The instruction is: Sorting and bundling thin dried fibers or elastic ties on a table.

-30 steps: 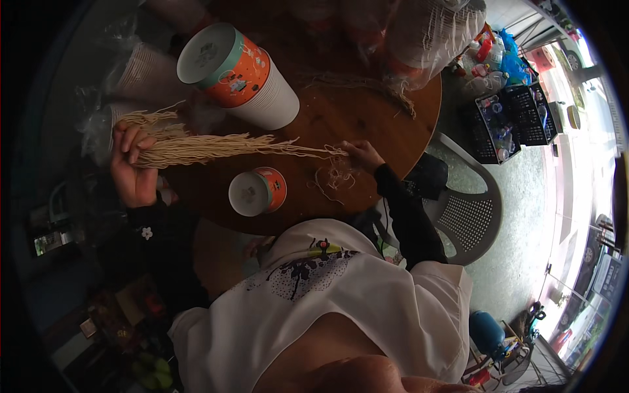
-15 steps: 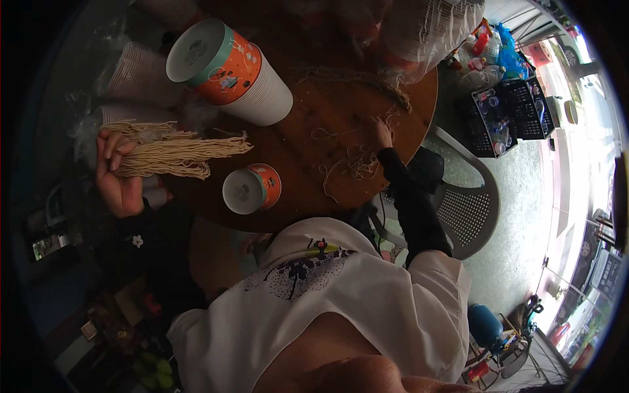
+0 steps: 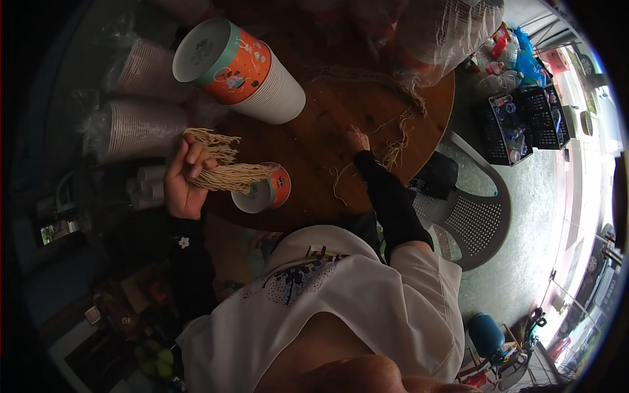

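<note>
My left hand (image 3: 183, 180) is closed around a bundle of beige strings (image 3: 226, 171) at the left edge of a round brown wooden table (image 3: 321, 141). The bundle's free ends hang over a small orange and white paper cup (image 3: 265, 190) lying on the table. My right hand (image 3: 358, 139), in a black sleeve, rests fingers-down on the table among loose beige strings (image 3: 393, 147); whether it pinches one I cannot tell. A tall stack of orange and white cups (image 3: 239, 69) lies on its side behind the bundle.
Sleeves of stacked cups in clear plastic (image 3: 134, 114) lie at the left. A bagged stack of cups (image 3: 445, 29) stands at the table's far side. A grey plastic chair (image 3: 475, 219) is at the right, with black crates of bottles (image 3: 524, 121) beyond it.
My left hand has drawn the string bundle back toward the left, off the table's middle. My right hand let the bundle's end go and moved up the table to the loose strings.
</note>
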### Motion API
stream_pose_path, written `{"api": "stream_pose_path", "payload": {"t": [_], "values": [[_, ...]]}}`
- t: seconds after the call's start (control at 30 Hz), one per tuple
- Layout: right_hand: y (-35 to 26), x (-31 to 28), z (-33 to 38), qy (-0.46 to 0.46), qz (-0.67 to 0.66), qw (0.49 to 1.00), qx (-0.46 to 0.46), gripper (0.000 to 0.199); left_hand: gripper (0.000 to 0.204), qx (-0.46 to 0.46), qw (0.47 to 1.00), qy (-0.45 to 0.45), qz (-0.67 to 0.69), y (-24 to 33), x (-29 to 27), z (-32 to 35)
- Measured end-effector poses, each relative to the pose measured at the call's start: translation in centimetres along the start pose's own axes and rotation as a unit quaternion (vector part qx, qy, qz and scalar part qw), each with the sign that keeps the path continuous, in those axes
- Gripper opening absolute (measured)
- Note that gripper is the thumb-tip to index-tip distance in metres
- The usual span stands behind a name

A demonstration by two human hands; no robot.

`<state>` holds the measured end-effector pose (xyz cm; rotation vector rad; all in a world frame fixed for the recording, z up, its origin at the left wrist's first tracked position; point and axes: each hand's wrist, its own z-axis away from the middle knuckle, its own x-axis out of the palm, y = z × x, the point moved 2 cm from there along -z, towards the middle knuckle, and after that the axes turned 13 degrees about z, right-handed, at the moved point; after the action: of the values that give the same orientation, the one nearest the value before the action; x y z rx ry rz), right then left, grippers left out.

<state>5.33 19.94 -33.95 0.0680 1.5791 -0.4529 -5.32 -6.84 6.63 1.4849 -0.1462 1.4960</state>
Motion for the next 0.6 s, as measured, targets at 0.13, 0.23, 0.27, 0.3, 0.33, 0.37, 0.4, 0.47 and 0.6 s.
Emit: {"api": "stream_pose_path", "payload": {"t": [0.13, 0.23, 0.27, 0.3, 0.33, 0.37, 0.4, 0.47, 0.6], "values": [[-0.8, -4.6, -0.2, 0.0, -0.067, 0.998, 0.008, 0.022, 0.013, 0.004, 0.998, 0.029, -0.054, -2.4, -1.7, -0.6], [-2.9, -14.3, -0.8, -0.041, -0.111, 0.991, -0.062, 0.02, 0.015, 0.011, 0.992, 0.03, -0.12, -4.5, -3.3, -1.8], [-3.5, -17.7, -1.0, -0.078, -0.133, 0.982, -0.107, 0.02, 0.016, 0.011, 0.99, 0.056, -0.128, -5.5, -3.3, -2.5], [-4.0, -20.5, -1.0, -0.054, -0.147, 0.975, -0.16, 0.016, 0.016, 0.009, 0.987, 0.08, -0.136, -6.8, -2.9, -3.3], [-4.6, -23.2, -1.1, -0.03, -0.16, 0.963, -0.213, 0.013, 0.016, 0.004, 0.987, 0.068, -0.148, -7.9, -1.9, -4.2], [-6.0, -26.3, -1.3, -0.045, -0.137, 0.96, -0.242, 0.014, 0.015, -0.01, 0.985, 0.067, -0.159, -9.0, -1.4, -4.7], [-7.3, -29.0, -1.3, -0.06, -0.113, 0.955, -0.266, 0.015, 0.014, -0.028, 0.983, 0.063, -0.169, -10.0, -1.4, -5.5], [-8.9, -33.6, -1.6, -0.027, -0.13, 0.946, -0.296, 0.013, 0.013, -0.042, 0.981, 0.022, -0.19, -11.8, -2.9, -6.8], [-8.8, -34.4, -3.2, 0.013, -0.139, 0.953, -0.269, 0.01, 0.01, -0.083, 0.972, -0.073, -0.207, -14.4, -1.4, -7.8]]}}
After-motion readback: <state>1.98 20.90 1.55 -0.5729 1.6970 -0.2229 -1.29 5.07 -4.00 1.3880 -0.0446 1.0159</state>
